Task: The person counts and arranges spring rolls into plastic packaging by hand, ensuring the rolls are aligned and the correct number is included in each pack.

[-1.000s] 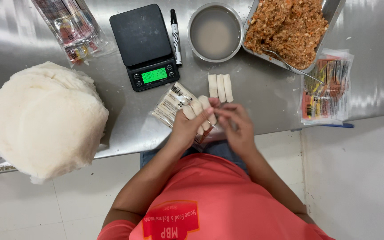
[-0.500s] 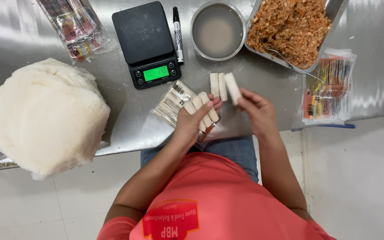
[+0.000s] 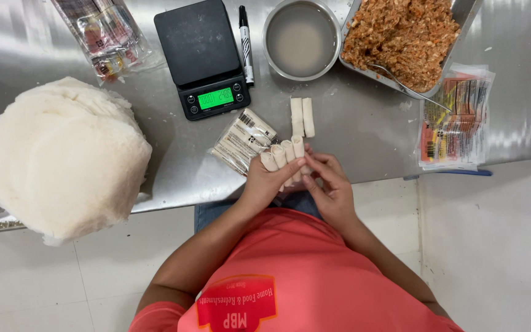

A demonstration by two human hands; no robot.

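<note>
1. Left hand [image 3: 271, 181] has its fingers curled tight around three pale spring rolls [image 3: 284, 154], ends poking up.
2. Right hand [image 3: 330, 184] meets it, fingertips pinched at the rightmost roll, though the exact grip is hard to see.
3. Just beyond them, two finished rolls [image 3: 302, 117] lie side by side on the steel table [image 3: 370, 129].
4. Beside those sits a flat packet [image 3: 241, 141], then the digital scale [image 3: 203, 58], the bowl of cloudy liquid [image 3: 302, 40] and the tray of filling [image 3: 404, 37].
5. Far left sits the stack of wrappers [image 3: 62, 157].

Left hand [image 3: 265, 184] around three pale rolls [image 3: 283, 154], right hand [image 3: 330, 184] touching them, above steel table [image 3: 364, 135]
</note>
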